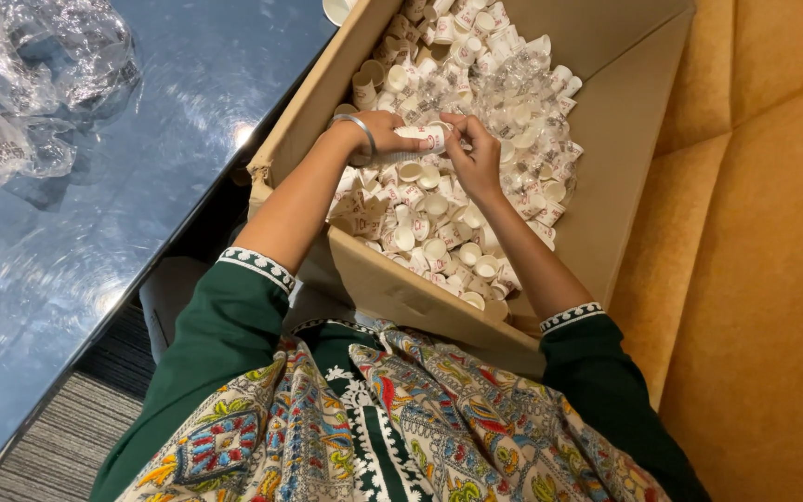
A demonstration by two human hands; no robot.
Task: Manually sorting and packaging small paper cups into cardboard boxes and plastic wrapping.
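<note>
We've got a short stack of small white paper cups (417, 138) lying sideways above the heaped cups in the cardboard box (606, 149). Our left hand (378, 130) has its grip closed around one end, our right hand (476, 153) pinches the other. Crumpled clear plastic (20, 84) lies on the dark surface (169, 121) alongside.

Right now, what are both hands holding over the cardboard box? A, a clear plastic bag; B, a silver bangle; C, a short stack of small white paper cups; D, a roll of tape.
C: the left hand and right hand grip a stack of small white cups between them, above the loose cups filling the cardboard box.
</note>
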